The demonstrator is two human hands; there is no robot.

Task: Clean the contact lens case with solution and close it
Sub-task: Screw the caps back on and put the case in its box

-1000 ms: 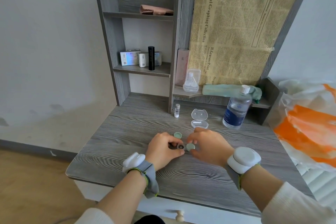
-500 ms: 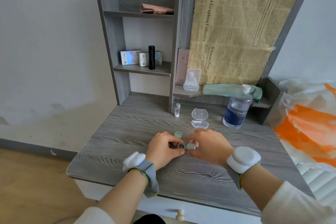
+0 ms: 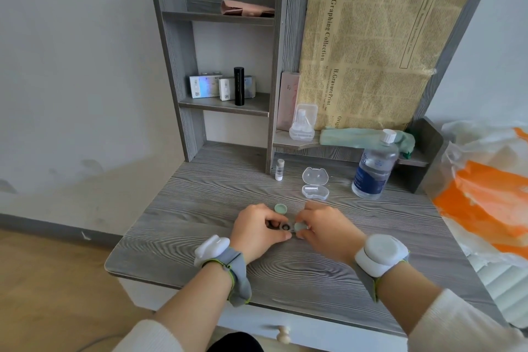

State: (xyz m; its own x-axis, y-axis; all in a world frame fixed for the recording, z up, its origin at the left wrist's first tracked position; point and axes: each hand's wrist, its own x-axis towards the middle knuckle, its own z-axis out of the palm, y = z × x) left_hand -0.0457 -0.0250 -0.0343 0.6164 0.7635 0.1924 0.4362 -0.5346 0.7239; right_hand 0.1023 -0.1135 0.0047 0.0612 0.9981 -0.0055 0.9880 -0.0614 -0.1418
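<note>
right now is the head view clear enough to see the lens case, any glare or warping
Head view: soft even daylight, no strong glare, only faint shadows under the left hand and right hand; wide-angle warp tilts the shelf; the lens case is small, slightly soft and half hidden by fingers.

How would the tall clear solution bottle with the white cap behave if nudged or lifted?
The tall clear plastic solution bottle stands upright, tall for its base, so a push near its white cap would probably tip it, not slide it. Its smooth round wall would likely roll once down. Fill level is unclear, so weight is hard to judge.
</note>
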